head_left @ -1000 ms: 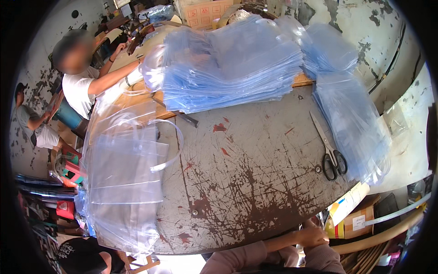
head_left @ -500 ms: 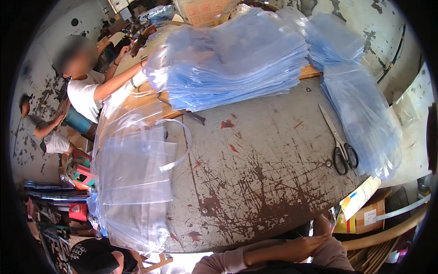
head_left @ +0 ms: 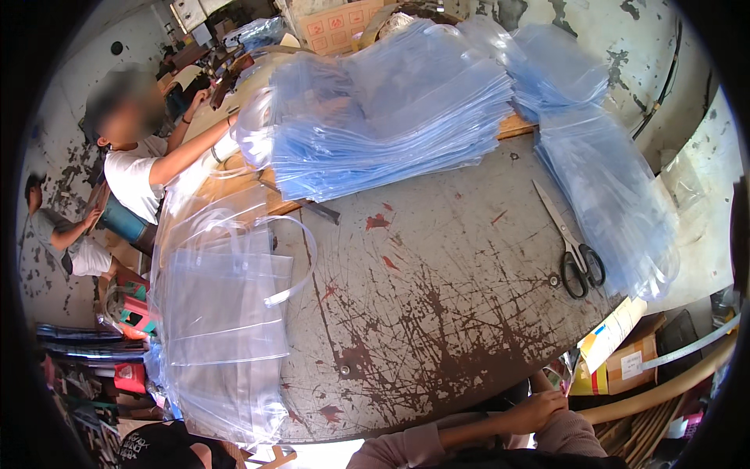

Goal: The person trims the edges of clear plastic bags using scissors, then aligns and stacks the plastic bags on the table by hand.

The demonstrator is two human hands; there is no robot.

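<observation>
Hands: one hand (head_left: 539, 408) visible at lower edge, just below near rim of bench (head_left: 437, 328), resting on a pink-sleeved forearm (head_left: 437, 442). Fingers curled loosely, empty, nothing gripped. Left or right: cannot tell; state of second hand: cannot tell, hidden among sleeves.

Nearest item: scissors (head_left: 570, 242), black handles, blades closed, flat on bench at right, points toward far edge, well apart from hand.

Just right of scissors: stack of blue-tinted plastic sheets (head_left: 617, 195), draped over bench edge.

Far side: larger pile of blue plastic sleeves (head_left: 391, 117), fanned, resting on wooden board (head_left: 516, 125).

Left side: clear plastic bags with handles (head_left: 223, 305), stacked flat, overhanging bench.

Beyond left edge: seated co-worker in white shirt (head_left: 137, 180), arm extended to far pile.
</observation>
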